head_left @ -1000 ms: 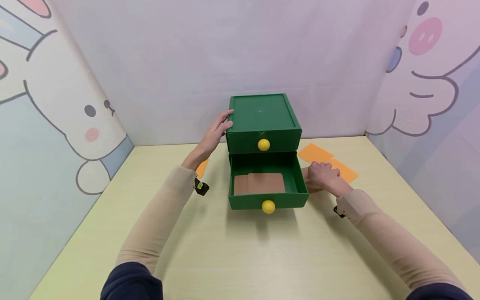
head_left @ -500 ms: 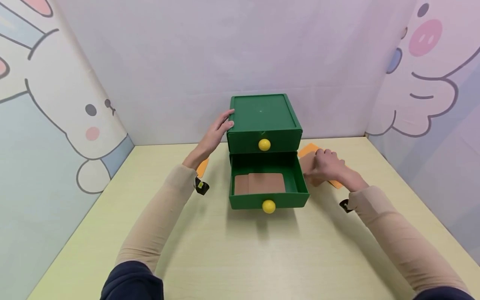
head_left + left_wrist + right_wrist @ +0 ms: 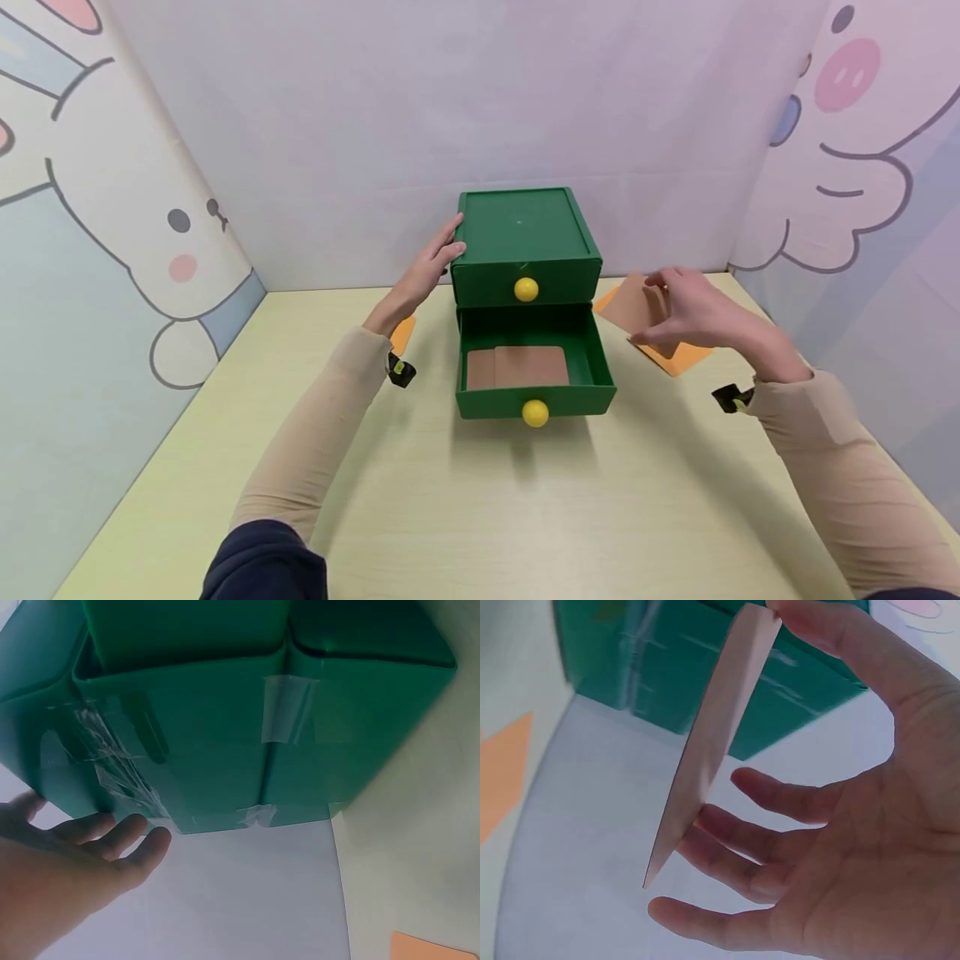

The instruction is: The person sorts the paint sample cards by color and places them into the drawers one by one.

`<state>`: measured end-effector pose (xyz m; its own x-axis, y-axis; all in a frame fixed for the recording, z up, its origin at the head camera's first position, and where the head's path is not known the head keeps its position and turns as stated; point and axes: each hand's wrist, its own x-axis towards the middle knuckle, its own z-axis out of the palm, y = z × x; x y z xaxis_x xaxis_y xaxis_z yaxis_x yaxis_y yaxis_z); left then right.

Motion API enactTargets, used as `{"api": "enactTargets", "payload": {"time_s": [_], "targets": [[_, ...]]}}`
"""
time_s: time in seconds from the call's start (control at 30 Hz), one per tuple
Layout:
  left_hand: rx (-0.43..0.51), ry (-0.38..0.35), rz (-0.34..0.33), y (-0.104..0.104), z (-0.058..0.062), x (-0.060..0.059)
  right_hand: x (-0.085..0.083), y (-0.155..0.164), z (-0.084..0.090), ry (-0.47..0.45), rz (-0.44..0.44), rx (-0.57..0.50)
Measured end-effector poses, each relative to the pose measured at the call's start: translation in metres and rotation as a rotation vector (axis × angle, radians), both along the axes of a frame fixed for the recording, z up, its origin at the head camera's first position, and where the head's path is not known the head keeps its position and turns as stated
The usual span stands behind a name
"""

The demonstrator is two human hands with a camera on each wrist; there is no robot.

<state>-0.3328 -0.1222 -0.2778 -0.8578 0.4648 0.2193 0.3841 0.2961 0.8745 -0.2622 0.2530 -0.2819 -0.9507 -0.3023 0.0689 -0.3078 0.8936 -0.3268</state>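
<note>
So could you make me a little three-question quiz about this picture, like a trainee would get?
1. True or false: the lower drawer of the green cabinet is pulled open.
2. What does the right hand hold?
   A. a brown card
   B. a yellow knob
   C. nothing
3. Fill in: the left hand rests against the cabinet's ____ side.

Key: 1 true; 2 A; 3 left.

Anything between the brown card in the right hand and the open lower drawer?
Nothing visible. The right hand holds the brown card in the air beside the open lower drawer; only the drawer's right wall lies between them.
</note>
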Motion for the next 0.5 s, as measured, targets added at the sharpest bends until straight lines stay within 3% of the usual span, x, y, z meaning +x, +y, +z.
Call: {"api": "enactTargets", "payload": {"time_s": [0.23,0.37,0.5], "targets": [[-0.015,0.01,-0.001,-0.001,0.004,0.002,0.023,-0.012,0.018,0.041,0.09,-0.005],[-0.011,0.004,-0.002,-0.001,0.003,0.002,0.028,-0.023,0.021,0.061,0.182,0.009],[-0.009,0.003,0.004,-0.001,0.002,0.003,0.031,-0.028,0.021,0.069,0.195,0.025]]}}
